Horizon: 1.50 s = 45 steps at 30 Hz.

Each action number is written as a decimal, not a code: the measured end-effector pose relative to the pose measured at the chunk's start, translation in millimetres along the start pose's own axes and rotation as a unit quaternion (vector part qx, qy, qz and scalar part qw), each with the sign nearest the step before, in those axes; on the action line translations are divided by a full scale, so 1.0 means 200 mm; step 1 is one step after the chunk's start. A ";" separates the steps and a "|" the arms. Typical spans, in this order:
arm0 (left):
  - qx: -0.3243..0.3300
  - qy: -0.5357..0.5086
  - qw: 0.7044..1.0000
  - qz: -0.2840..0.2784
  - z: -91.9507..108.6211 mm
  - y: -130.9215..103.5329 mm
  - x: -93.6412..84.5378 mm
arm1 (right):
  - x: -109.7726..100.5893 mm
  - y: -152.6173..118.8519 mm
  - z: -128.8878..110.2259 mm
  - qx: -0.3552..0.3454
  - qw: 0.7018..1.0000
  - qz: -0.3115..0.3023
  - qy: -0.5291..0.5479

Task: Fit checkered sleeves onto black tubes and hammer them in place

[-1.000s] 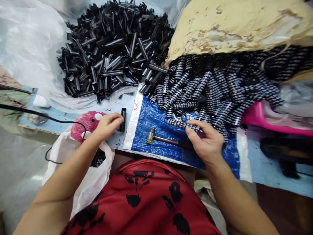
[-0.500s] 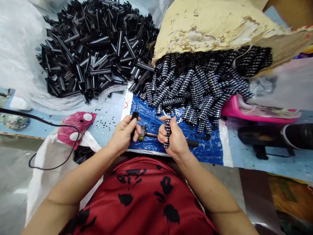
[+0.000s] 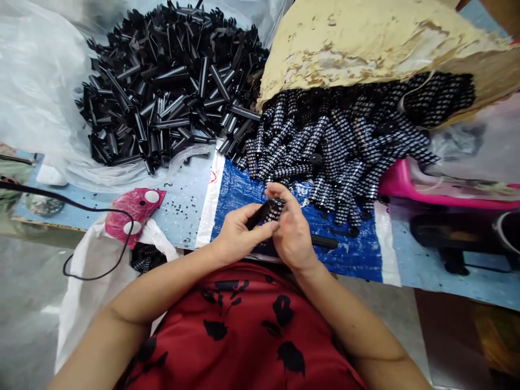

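Note:
My left hand (image 3: 241,235) is closed on a smooth black plastic piece (image 3: 257,216), pinched between thumb and fingers. In my right hand (image 3: 294,235) is a short black cylinder dotted with rows of pale marks (image 3: 274,210). The two pieces meet between my hands, over the front of a blue woven sack (image 3: 357,254). Fingers hide how they join. To the right of my right hand lies the dark handle of a hammer (image 3: 324,241); its head is hidden behind my hands.
A heap of smooth black plastic pieces (image 3: 162,92) fills the back left, on clear plastic sheeting (image 3: 44,70). Dotted cylinders (image 3: 325,143) spill from a torn yellowish paper sack (image 3: 345,43). At right are a pink tray (image 3: 447,195) and a black device (image 3: 450,238). A pink bundle (image 3: 136,214) and cable (image 3: 97,208) sit left.
My hands have come together, the left moving right with the black piece until it meets the dotted cylinder in my right hand. They now cover the hammer's head. The view has shifted slightly.

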<state>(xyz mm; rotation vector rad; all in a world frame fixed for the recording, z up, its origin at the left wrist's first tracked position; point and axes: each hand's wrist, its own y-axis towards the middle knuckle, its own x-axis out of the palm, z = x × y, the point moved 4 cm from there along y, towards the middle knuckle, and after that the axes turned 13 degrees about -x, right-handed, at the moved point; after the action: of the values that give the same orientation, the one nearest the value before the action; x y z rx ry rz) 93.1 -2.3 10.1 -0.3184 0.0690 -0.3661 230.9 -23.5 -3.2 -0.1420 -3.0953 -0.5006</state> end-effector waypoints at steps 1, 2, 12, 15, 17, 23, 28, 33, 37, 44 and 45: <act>-0.014 -0.008 1.000 -0.002 0.00 -0.01 -0.02 | -0.02 0.00 -0.02 -0.063 0.995 -0.052 -0.058; -0.028 -0.018 0.999 -0.007 0.01 -0.02 -0.04 | -0.04 -0.01 -0.03 -0.132 0.979 -0.100 -0.121; -0.081 -0.058 0.994 0.055 -0.02 -0.06 -0.05 | -0.05 -0.05 -0.16 -0.369 0.867 -0.155 -0.297; -0.050 -0.055 0.995 0.062 -0.02 -0.07 -0.03 | -0.01 -0.06 -0.18 -0.395 0.852 -0.148 -0.310; -0.063 -0.090 0.993 0.040 -0.02 -0.07 -0.03 | -0.01 -0.07 -0.18 -0.401 0.843 -0.139 -0.331; -0.211 -0.284 0.933 -0.075 -0.07 -0.06 -0.04 | -0.02 -0.07 -0.16 -0.385 0.839 -0.165 -0.346; -0.315 -0.368 0.860 -0.164 -0.12 -0.05 -0.04 | -0.03 -0.07 -0.12 -0.348 0.862 -0.197 -0.313; -0.133 -0.194 0.972 -0.013 -0.17 -0.01 -0.23 | -0.14 -0.13 -0.04 -0.271 0.833 -0.224 -0.427; 0.061 0.248 0.959 0.126 -0.14 0.00 -0.44 | -0.21 -0.17 -0.02 -0.227 0.789 -0.236 -0.520; -0.070 0.370 0.926 0.020 -0.15 0.06 -0.52 | -0.09 -0.05 -0.14 -0.292 0.834 -0.142 -0.446; -0.082 0.355 0.931 0.013 -0.15 0.06 -0.51 | -0.05 -0.03 -0.13 -0.284 0.820 -0.169 -0.468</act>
<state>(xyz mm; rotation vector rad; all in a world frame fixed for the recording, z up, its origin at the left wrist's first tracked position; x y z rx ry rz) -1.9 37.5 -20.9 -0.3369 0.8199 -0.4354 240.7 -38.8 18.9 0.2644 -3.7299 -1.8872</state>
